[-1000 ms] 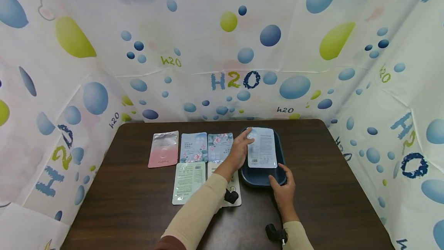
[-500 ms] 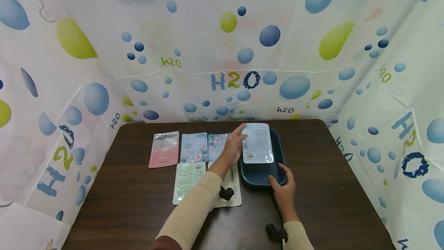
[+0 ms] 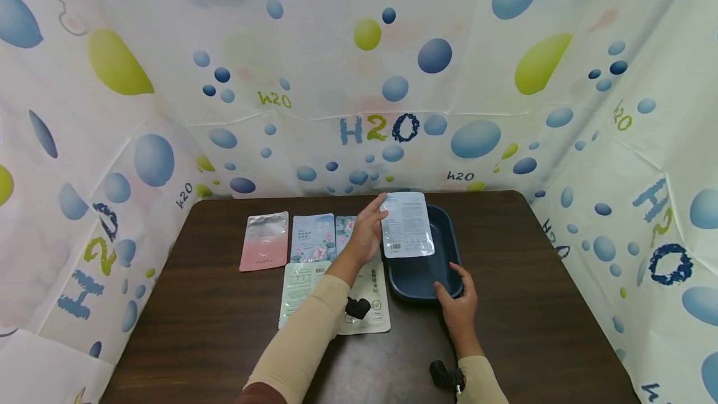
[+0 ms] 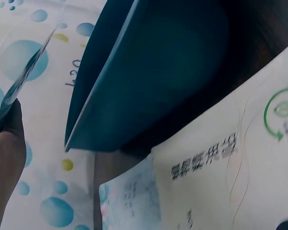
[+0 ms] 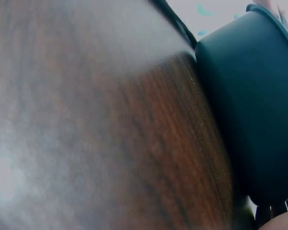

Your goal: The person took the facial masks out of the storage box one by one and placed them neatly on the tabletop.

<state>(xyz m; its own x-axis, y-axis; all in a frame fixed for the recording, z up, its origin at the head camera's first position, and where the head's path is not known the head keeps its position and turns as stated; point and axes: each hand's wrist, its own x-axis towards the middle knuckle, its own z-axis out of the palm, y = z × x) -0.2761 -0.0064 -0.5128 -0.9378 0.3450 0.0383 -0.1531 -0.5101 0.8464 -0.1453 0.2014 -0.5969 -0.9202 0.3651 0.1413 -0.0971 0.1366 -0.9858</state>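
My left hand (image 3: 366, 235) pinches a white-and-silver sheet mask packet (image 3: 408, 226) by its left edge. The packet, its printed side up, is held over the back left of a dark blue plastic tray (image 3: 417, 279). In the left wrist view the packet (image 4: 26, 72) shows nearly edge-on above my thumb. My right hand (image 3: 460, 307) grips the tray's near right corner, thumb at the front and fingers at the right side. Only a little of that hand shows at the bottom of the right wrist view, beside the tray wall (image 5: 254, 105).
Left of the tray lie several packets: a pink-silver one (image 3: 265, 242), a blue floral one (image 3: 313, 239), another floral one partly hidden, a green-white one (image 3: 303, 288) and a cream one (image 3: 373, 304). A patterned sheet (image 3: 314, 67) rises behind the brown table (image 3: 196, 329).
My left hand has moved left and slightly back with the packet, from over the tray's middle to its back left edge. More of the tray's inside shows. My right hand stays put.
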